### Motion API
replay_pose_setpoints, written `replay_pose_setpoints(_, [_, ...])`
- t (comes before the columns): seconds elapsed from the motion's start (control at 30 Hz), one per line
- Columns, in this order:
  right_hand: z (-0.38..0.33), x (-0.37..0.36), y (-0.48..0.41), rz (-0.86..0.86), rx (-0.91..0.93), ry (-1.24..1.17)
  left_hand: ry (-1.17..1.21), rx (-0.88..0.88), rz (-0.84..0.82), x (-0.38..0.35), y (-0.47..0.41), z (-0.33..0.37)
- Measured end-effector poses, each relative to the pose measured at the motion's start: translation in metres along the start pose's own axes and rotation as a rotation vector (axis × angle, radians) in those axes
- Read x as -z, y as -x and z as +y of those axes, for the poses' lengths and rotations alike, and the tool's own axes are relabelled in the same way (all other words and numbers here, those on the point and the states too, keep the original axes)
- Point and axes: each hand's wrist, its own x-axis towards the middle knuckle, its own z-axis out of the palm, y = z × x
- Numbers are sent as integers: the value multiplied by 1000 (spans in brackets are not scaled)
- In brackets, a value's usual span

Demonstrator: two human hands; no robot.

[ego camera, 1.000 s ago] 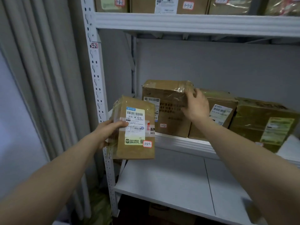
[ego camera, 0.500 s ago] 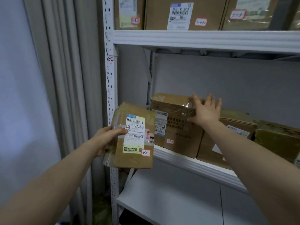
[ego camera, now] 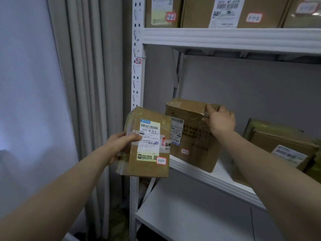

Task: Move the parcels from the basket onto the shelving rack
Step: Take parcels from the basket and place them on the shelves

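Two bare hands are seen in front of a white shelving rack. A small parcel is gripped by the left hand along its left edge. The thumb is laid across the front over clear tape, and the other fingers are hidden behind. The small parcel is held upright in the air, just in front of the rack's left post. The left end of the middle shelf is overlapped by it, but it is not set down on any shelf. A white shipping label with barcodes is carried on its front. A red-bordered sticker marked 3-2-2 is stuck at the lower right corner.

A larger brown box is stood on the middle shelf at its left end. Its top right edge is clasped by the right hand, fingers curled over the top and thumb at the front. Another parcel is placed further right on the same shelf, apart from the brown box. Labelled cartons are lined up on the upper shelf. A lower shelf is seen beneath. A grey curtain is hung to the left of the rack.
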Motion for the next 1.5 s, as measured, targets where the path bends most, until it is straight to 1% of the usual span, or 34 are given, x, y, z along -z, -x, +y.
replay_pose_setpoints(0.13, [-33, -7, -8, -20, -8, -168, 7, 4, 7, 19, -9, -5])
replay_pose_setpoints(0.47, [-87, -25, -31, -22, 52, -209, -7, 29, 31, 68, -37, -22])
replay_pose_setpoints(0.6, [-91, -26, -34, -13, 48, -225, -1, 34, 20, 78, -43, -27])
replay_pose_setpoints(0.77, [-93, -24, -31, -50, 4, -237, 13, 30, 0, 82, -47, -30])
replay_pose_setpoints(1.0, [-89, -18, -23, -20, -20, -295, 1, 25, -36, 84, -44, -31])
replay_pose_setpoints(1.07, [-87, -15, -16, 56, 2, -274, 0, 19, -46, 82, -41, -33])
replay_pose_setpoints(1.17, [-80, -12, 1, 298, 137, -272, 16, 27, -104, 76, -35, -35])
replay_pose_setpoints(1.2, [-77, -14, 7, 337, 189, -291, 20, 34, -134, 72, -32, -34])
replay_pose_setpoints(1.23, [-73, -16, 15, 336, 218, -340, 21, 42, -165, 68, -29, -34])
replay_pose_setpoints(1.27, [-69, -18, 22, 297, 216, -432, 23, 48, -199, 62, -25, -34])
replay_pose_setpoints(1.33, [-61, -18, 38, 131, 122, -720, 28, 54, -280, 49, -18, -34])
replay_pose_setpoints(1.4, [-52, -13, 51, -181, 1, -1027, 32, 71, -382, 36, -13, -34])
replay_pose_setpoints(1.43, [-46, -10, 55, -360, -34, -1122, 29, 79, -434, 30, -13, -36])
replay_pose_setpoints(1.5, [-28, -6, 62, -665, -62, -1192, 10, 98, -543, 15, -15, -37])
